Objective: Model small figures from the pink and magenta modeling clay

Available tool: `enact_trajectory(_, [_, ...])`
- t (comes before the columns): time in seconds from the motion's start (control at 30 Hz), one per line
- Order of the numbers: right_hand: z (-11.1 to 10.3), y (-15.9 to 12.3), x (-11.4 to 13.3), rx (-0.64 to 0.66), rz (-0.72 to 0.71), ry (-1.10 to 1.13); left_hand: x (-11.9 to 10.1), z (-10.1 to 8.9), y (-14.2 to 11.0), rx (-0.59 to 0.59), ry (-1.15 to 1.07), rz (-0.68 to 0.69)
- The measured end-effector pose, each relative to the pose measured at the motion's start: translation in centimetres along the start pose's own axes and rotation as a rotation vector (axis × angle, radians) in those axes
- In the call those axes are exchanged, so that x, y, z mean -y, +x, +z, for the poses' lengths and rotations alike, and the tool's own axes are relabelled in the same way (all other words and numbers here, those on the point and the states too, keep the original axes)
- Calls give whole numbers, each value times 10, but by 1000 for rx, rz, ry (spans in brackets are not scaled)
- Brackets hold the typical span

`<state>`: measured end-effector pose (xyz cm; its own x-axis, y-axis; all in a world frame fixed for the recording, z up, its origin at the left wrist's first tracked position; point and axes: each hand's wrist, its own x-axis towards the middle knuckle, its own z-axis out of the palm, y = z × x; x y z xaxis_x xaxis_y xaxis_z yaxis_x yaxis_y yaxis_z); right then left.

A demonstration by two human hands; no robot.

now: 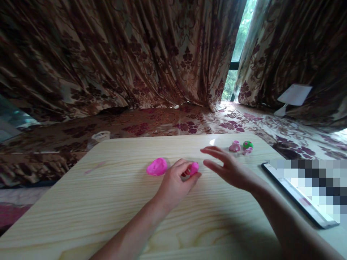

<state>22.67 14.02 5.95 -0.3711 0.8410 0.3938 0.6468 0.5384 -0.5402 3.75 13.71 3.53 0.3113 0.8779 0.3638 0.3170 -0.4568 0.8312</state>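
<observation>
My left hand [177, 180] is closed around a small lump of bright pink modelling clay [194, 168], pinched between the thumb and fingers just above the table. My right hand [230, 166] hovers to the right of that lump, its fingers apart and holding nothing. On the table left of my left hand lies a larger flattened piece of pink clay [157, 167], with a shallow dent in its surface. The underside of the small lump is hidden by my fingers.
On the pale wooden table [114, 202], a small pink pot-like figure [235, 146], a green piece with pink spots [247, 144] and another pink piece [247, 151] stand at the back right. A tablet-like device [292, 195] lies at the right. Beyond are patterned curtains and a white lamp [295, 94].
</observation>
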Motion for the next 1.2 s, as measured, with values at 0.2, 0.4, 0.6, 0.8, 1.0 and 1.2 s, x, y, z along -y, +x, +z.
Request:
enact_trajectory(0.2, [-2, 32, 42, 14, -71, -99, 7, 5, -2, 29, 19, 21])
enact_trajectory(0.4, [30, 61, 60, 112, 39, -186, 18, 5, -5, 13, -8, -15])
enact_trajectory(0.6, [43, 68, 43, 232, 152, -95, 25, 7, -5, -6, 27, 32])
enact_trajectory(0.8, [34, 81, 43, 164, 127, -53, 21, 6, -5, -10, 70, 59])
enact_trajectory(1.0, [51, 73, 40, 254, 199, -56, 27, 7, -6, -20, 21, 47])
enact_trajectory(1.2, [42, 82, 43, 187, 167, -50, 23, 5, -8, -20, 83, 77])
